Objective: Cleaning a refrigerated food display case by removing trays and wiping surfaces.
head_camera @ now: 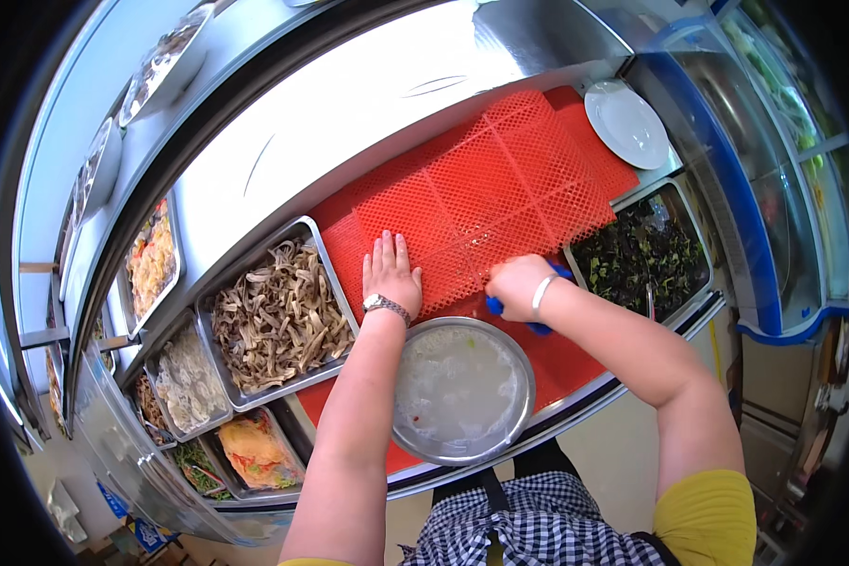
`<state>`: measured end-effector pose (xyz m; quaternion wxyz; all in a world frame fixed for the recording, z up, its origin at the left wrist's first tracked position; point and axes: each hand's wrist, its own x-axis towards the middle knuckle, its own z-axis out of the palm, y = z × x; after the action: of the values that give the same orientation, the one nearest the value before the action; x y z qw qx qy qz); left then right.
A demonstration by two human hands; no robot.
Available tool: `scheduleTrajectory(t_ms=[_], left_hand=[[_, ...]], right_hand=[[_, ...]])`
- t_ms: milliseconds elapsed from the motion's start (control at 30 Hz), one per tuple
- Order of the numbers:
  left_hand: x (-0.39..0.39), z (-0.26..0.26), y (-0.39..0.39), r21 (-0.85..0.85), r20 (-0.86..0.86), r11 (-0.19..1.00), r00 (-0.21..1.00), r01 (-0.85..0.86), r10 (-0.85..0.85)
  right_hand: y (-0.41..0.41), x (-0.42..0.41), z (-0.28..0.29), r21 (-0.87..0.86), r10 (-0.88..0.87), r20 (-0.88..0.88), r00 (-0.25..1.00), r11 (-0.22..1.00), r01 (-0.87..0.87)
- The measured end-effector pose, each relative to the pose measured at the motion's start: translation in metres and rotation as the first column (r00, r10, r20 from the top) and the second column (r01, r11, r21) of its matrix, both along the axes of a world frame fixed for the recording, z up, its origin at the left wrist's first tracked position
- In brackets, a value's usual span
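My left hand (pixel 390 277) lies flat on a red plastic mesh mat (pixel 460 205), fingers stretched out and slightly apart. At the mat's near edge, my right hand (pixel 520 286) is closed around a blue object (pixel 494 305). Fingers hide most of it, so I cannot tell whether it is a cloth or a brush. Beneath the mesh lies more red matting (pixel 566 354), showing along the near side. A round metal basin (pixel 528 396) of cloudy water stands between my forearms, close to my apron.
To the left, a metal tray (pixel 351 311) holds brown, strip-like food; smaller trays of food sit beyond it. A white plate (pixel 627 126) rests at the far right, above a tray (pixel 706 258) of dark leafy greens. A curved glass panel (pixel 163 453) borders the counter's left end.
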<state>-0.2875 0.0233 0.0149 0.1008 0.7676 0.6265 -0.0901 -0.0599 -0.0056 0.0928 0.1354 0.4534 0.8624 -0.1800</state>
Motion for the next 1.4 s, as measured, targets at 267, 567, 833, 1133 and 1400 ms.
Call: scheduleTrajectory(t_ms=[267,567,833,1133,1400], left_hand=[[-0.001,-0.001,0.002,0.035,0.047,0.999,0.999,0.007,-0.009],[-0.005,0.005,-0.005,-0.038,0.011,0.998,0.999,-0.043,0.043],[-0.013,-0.004,-0.013,-0.003,0.084,0.999,0.996,-0.04,0.04],[-0.02,-0.013,-0.016,0.038,0.146,0.998,0.988,-0.047,0.041],[-0.036,-0.023,-0.026,0.039,0.156,0.995,0.984,-0.095,0.088]], right_hand=[[-0.005,-0.004,-0.017,-0.234,-0.433,-0.776,0.459,0.873,0.428],[0.015,-0.032,-0.017,0.021,0.045,0.247,0.968,0.998,-0.052],[0.01,-0.051,-0.025,0.169,-0.025,-0.008,1.0,0.985,0.026],[0.009,-0.062,-0.041,0.282,0.057,-0.168,0.984,0.959,-0.008],[0.009,-0.077,-0.017,0.19,0.018,0.046,0.999,0.981,-0.026]])
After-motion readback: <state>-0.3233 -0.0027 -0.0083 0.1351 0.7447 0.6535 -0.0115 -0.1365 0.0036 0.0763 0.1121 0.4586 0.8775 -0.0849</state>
